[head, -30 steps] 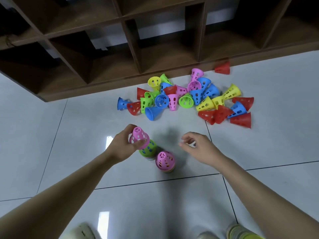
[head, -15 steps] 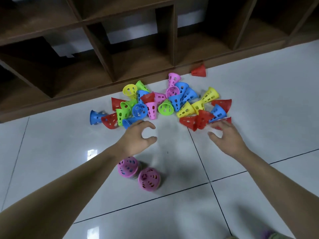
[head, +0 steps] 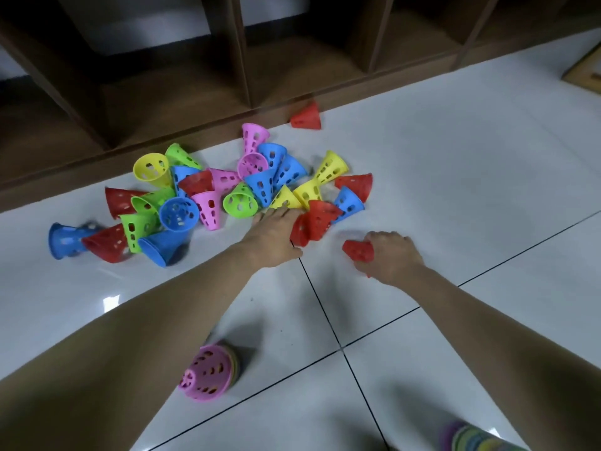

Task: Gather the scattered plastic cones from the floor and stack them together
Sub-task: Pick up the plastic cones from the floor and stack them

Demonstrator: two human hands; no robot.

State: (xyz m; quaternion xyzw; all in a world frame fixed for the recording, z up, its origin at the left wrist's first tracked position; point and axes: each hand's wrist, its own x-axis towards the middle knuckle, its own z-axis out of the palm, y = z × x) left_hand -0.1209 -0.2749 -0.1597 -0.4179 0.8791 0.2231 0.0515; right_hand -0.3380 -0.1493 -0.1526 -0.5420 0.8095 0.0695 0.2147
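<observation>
Right hand (head: 392, 255) has a grip on a red cone (head: 357, 250). Left hand (head: 274, 232) lies flat and open at the cone pile (head: 227, 190), 12 o'clock on the floor. The pink stack (head: 208, 374) at 6 sits under the left forearm, so I'd guess pulling back could topple it.

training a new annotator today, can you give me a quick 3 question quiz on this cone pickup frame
1. True or false: the right hand grips a red cone.
2. Which cone lies apart from the pile, nearest the wooden shelf? A) blue B) red C) green
3. What colour tops the stack beside the left forearm?

Key
1. True.
2. B, the lone red cone.
3. Pink.
</observation>
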